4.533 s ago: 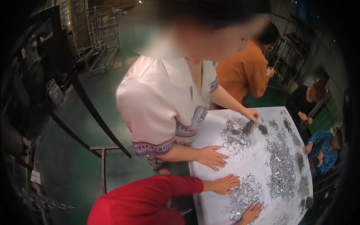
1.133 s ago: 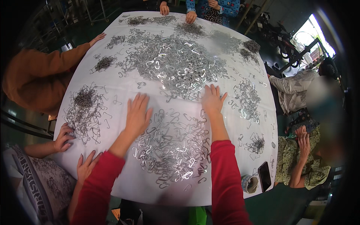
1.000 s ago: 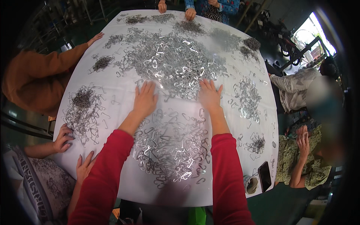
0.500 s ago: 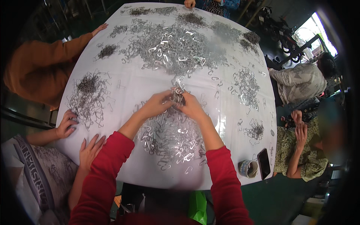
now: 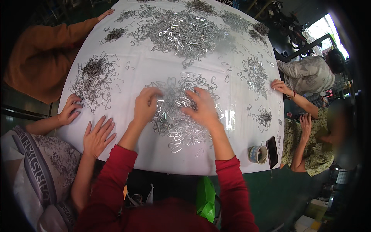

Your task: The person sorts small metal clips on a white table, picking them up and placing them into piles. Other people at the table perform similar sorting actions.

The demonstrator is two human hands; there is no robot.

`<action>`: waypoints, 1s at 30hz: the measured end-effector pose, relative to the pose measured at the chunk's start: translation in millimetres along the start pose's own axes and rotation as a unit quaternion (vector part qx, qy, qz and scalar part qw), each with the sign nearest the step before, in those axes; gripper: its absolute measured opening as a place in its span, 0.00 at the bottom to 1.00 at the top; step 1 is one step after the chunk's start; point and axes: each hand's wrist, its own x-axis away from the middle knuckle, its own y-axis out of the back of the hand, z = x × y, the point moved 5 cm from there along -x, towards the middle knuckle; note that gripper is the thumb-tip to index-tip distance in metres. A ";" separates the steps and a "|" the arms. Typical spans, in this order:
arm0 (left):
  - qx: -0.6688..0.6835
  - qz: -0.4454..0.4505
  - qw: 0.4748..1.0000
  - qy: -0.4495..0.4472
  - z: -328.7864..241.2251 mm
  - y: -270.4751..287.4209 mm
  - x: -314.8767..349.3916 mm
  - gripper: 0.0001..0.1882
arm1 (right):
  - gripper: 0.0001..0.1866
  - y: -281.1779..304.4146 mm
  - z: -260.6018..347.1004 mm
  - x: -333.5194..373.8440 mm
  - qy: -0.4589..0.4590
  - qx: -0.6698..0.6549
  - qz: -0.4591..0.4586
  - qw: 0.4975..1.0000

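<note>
The red-sleeved, bare left hand (image 5: 145, 105) is holding a curled pose, its grip too blurred to tell; silvery, bent-metal hooks (image 5: 185, 129) are lying mid-pile on the white tabletop (image 5: 156, 157); the red-sleeved, bare right hand (image 5: 203, 108) is slanting inward over them, grip spread apart.

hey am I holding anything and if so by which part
Your right hand is open at the near pile of metal hooks, with no hold visible. Your left hand is curled and blurred; a hold there cannot be told.
</note>
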 end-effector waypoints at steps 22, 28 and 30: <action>-0.009 -0.068 0.997 -0.017 19.0 13.6 18.3 0.11 | 0.15 37.7 -61.0 -19.1 -0.314 -0.473 -0.049 0.821; -0.029 -0.074 0.996 -0.033 21.5 14.4 18.9 0.11 | 0.14 27.2 -53.9 -3.2 -0.379 -0.412 -0.014 0.828; -0.032 -0.075 0.996 -0.046 21.5 14.1 19.0 0.11 | 0.14 27.9 -53.1 4.1 -0.400 -0.416 -0.014 0.817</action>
